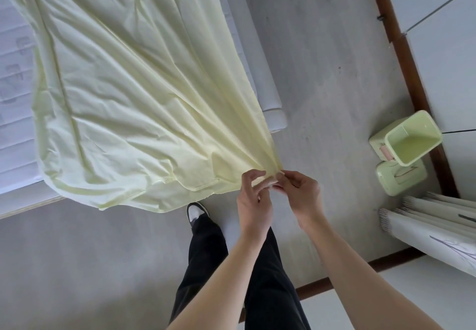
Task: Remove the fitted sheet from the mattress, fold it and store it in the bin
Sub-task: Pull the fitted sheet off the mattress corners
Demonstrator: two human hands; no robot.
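Right now your left hand and right hand pinch one gathered corner of the pale yellow fitted sheet — its folds fan out left and far across the mattress. Off to the right, well apart, the green bin sits open on the floor.

A: Pale yellow cotton fitted sheet lies spread over the white quilted mattress, upper left; near corner drawn off past the bed's foot

B: Hands?

A: Left hand and right hand side by side at that gathered corner, both pinching it, above the grey floor

B: Bin?

A: Light green square plastic bin stands right of the hands, well apart, against the wall; cream pleated curtain just below it
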